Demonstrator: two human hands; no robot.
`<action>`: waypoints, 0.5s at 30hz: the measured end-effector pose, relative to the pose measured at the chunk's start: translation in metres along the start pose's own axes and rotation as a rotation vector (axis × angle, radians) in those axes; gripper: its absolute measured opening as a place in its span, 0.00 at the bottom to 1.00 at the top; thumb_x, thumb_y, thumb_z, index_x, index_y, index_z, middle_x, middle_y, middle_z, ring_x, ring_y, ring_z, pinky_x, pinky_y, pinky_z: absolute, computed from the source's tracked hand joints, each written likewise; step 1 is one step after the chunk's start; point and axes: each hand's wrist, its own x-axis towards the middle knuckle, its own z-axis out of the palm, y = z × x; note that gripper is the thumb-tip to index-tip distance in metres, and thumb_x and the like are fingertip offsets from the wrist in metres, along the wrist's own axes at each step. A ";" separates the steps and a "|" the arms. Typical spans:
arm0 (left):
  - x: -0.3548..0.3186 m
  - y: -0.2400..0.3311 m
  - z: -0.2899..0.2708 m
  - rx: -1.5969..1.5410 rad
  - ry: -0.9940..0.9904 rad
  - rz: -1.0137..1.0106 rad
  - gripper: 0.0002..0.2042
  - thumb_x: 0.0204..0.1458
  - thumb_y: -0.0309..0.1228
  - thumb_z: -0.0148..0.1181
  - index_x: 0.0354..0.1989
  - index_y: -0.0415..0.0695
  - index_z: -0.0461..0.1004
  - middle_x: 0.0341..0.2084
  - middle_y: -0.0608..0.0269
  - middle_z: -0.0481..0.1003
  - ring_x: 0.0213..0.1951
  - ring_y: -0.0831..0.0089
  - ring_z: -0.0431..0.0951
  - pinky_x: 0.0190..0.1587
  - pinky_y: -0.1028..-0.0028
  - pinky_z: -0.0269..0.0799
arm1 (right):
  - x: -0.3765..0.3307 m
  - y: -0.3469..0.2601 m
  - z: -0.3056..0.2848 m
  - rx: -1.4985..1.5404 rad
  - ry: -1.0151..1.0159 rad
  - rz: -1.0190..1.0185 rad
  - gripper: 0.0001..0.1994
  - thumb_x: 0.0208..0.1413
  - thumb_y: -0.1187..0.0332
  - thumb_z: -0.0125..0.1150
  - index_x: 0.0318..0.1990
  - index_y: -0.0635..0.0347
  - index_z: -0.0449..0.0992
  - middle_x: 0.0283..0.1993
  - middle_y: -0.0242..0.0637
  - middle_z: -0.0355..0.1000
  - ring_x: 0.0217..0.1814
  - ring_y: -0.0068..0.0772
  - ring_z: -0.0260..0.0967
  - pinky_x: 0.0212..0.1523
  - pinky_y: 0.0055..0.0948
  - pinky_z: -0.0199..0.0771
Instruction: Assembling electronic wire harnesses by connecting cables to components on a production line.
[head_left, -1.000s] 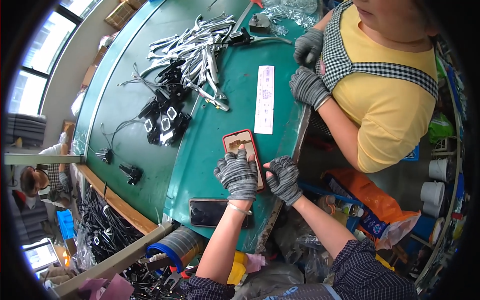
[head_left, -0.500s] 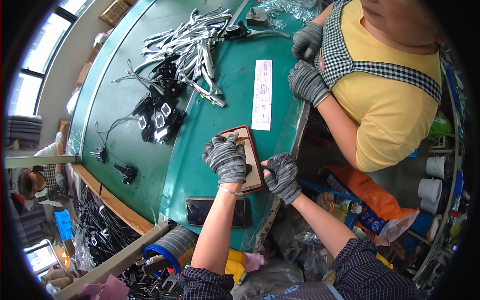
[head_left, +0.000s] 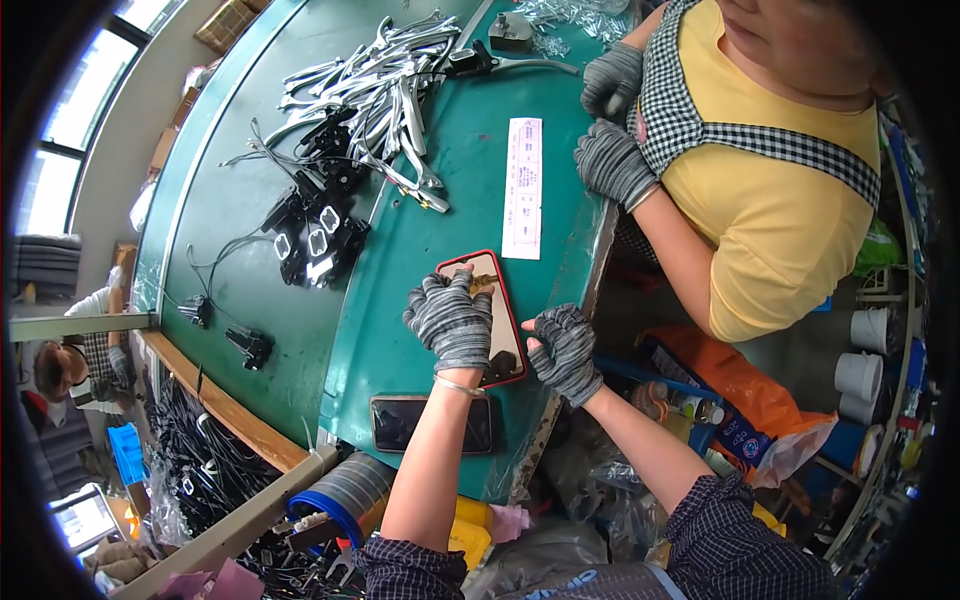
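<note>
A phone in a red case [head_left: 509,345] lies face up on the green table with its screen lit. My left hand [head_left: 448,318], in a grey striped glove with bare fingertips, is over its left side. The index finger and thumb are apart at the upper part of the screen, and the other fingers are bent. My right hand [head_left: 566,356], gloved alike, is half curled beside the phone's right edge, with nothing visible in it. Under my left forearm lies a second phone [head_left: 398,421] with a dark screen.
Silver levers [head_left: 400,120] are heaped at the far side, with black cabled parts [head_left: 318,215] nearer. A printed paper strip [head_left: 522,190] lies beyond the phones. At the right, a co-worker in a yellow shirt [head_left: 790,230] rests gloved hands [head_left: 612,165] by the table edge. A wire spool [head_left: 345,497] stands lower left.
The picture on the lit phone's screen has shifted slightly. Both my hands stay almost where they were.
</note>
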 end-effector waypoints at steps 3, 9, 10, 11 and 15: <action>0.002 -0.001 0.002 -0.029 0.013 0.024 0.21 0.34 0.46 0.61 0.41 0.63 0.70 0.34 0.64 0.67 0.40 0.64 0.64 0.43 0.64 0.59 | 0.000 -0.001 0.000 -0.003 0.001 -0.005 0.09 0.32 0.68 0.53 0.26 0.58 0.72 0.24 0.38 0.67 0.29 0.42 0.63 0.31 0.36 0.65; -0.034 0.001 -0.031 -0.012 0.039 0.071 0.24 0.34 0.45 0.61 0.45 0.61 0.67 0.34 0.60 0.66 0.40 0.62 0.64 0.41 0.63 0.58 | -0.002 0.000 0.002 -0.022 0.014 -0.033 0.09 0.32 0.69 0.53 0.26 0.58 0.72 0.25 0.38 0.67 0.30 0.42 0.63 0.32 0.36 0.65; -0.050 0.005 -0.044 -0.026 -0.011 0.096 0.25 0.34 0.45 0.60 0.46 0.60 0.66 0.35 0.60 0.66 0.39 0.62 0.64 0.41 0.63 0.58 | -0.003 0.000 0.002 -0.028 0.009 -0.030 0.08 0.32 0.69 0.53 0.25 0.58 0.72 0.25 0.38 0.67 0.31 0.42 0.64 0.33 0.36 0.65; -0.072 0.006 -0.053 -0.059 -0.046 0.129 0.25 0.34 0.45 0.59 0.46 0.60 0.66 0.35 0.59 0.66 0.39 0.62 0.64 0.41 0.63 0.57 | -0.004 0.000 0.002 -0.022 0.017 -0.037 0.08 0.32 0.69 0.53 0.25 0.58 0.72 0.25 0.38 0.67 0.31 0.42 0.64 0.33 0.36 0.65; -0.169 0.001 -0.090 -0.206 -0.126 0.304 0.22 0.35 0.44 0.60 0.43 0.56 0.69 0.31 0.58 0.66 0.37 0.60 0.64 0.38 0.63 0.58 | -0.007 0.003 0.007 -0.024 0.042 -0.064 0.07 0.34 0.69 0.54 0.25 0.57 0.72 0.25 0.38 0.67 0.32 0.41 0.64 0.33 0.36 0.66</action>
